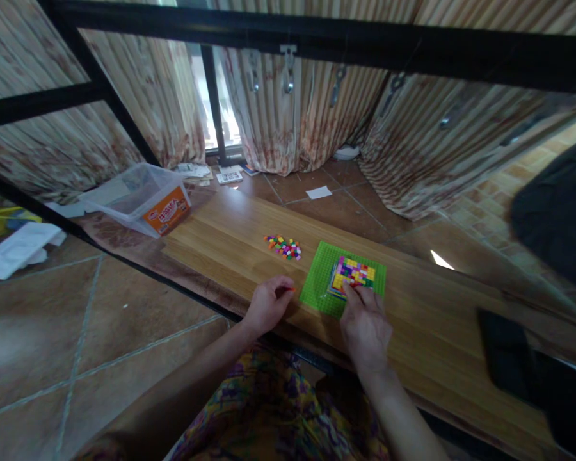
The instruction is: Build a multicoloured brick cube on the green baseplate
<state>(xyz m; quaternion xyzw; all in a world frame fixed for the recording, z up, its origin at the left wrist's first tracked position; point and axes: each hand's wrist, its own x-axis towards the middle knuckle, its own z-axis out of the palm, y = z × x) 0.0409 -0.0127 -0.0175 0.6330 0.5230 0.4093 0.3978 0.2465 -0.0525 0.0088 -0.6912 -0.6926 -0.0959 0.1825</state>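
Observation:
A green studded baseplate (317, 282) lies on the wooden table, bearing a low square block of many-coloured toy bricks (358, 270). My right hand (366, 323) is over the front of this block, its fingertips touching the bricks' top; whether a brick is between them is hidden. Left of the baseplate, my left hand (270, 304) is closed in a pinch on a small orange brick (292, 289), just above the table. Beyond it lies a loose heap of small coloured bricks (283, 246).
The long wooden table (221, 237) runs across the view. A clear plastic box (144, 198) with an orange label stands at its left end. Dark flat objects (509, 352) lie at the right. A black metal bar (288, 29) crosses above, before striped curtains (326, 115).

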